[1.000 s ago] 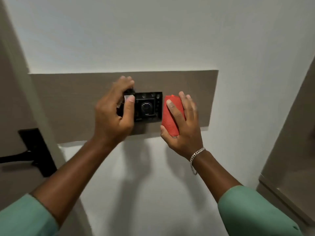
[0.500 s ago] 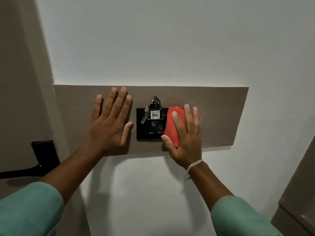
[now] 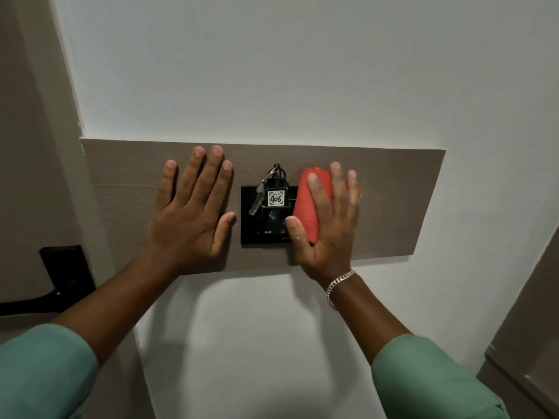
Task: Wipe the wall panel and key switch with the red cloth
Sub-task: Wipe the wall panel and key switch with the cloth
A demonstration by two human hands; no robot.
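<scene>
Pressing hands: both hands lie against the wall panel (image 3: 393, 204), one on each side of the key switch (image 3: 266, 219).
Left hand: the left hand (image 3: 190, 219) is spread flat and empty on the panel's left half, fingers apart and pointing up, thumb tip just beside the switch's left edge.
Right hand: the right hand (image 3: 326, 225) is clamped on the red cloth (image 3: 308, 204), pinning it to the panel; the forefinger lies over the cloth's front, the thumb hooks under its lower left side, and the other fingers reach past its right side, slightly blurred.
Red cloth: bunched into an upright roll, touching the right edge of the switch and covering that edge; a scrap of red shows beyond the little finger.
Key switch: a black square plate set low in the middle of the panel, its bottom edge close to the panel's bottom edge; small pale lettering and a red mark sit near its lower edge.
Key fob: a black fob (image 3: 276, 195) stands in the switch, bearing a white label marked 406, with a metal key (image 3: 257, 201) hanging from its ring on the left.
Wall panel: a long grey-brown wood-grain strip fixed across a white wall (image 3: 272, 71), its left end meeting a door frame.
Bracelet: a silver chain bracelet (image 3: 338, 282) circles the right wrist.
Sleeves: green sleeves (image 3: 45, 376) cover both forearms from below the elbows.
Door handle: a black door handle (image 3: 39, 297) on its plate shows at the left edge, below the panel's lower left corner.
</scene>
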